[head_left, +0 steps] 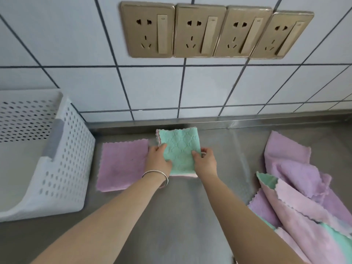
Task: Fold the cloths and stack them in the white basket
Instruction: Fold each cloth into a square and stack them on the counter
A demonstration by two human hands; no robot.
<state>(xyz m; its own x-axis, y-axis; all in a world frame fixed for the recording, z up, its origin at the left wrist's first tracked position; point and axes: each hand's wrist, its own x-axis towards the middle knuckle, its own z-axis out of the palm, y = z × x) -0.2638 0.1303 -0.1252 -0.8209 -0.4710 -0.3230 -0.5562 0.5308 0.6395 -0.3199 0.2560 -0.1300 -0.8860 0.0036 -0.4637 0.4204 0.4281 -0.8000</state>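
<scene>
A folded green cloth [179,147] with a pink underside lies on the steel counter near the back wall. My left hand [159,159] grips its left edge and my right hand [204,161] grips its right edge. Just to its left a folded purple cloth [122,164] lies flat. The white perforated basket [64,155] stands at the far left, and I see no cloth inside it. A heap of unfolded purple, pink and green cloths [301,187] lies at the right.
The steel counter [181,216] stretches toward me between my forearms. A tiled wall with a row of gold sockets [215,31] rises behind the cloths. A silver bangle [158,175] sits on my left wrist.
</scene>
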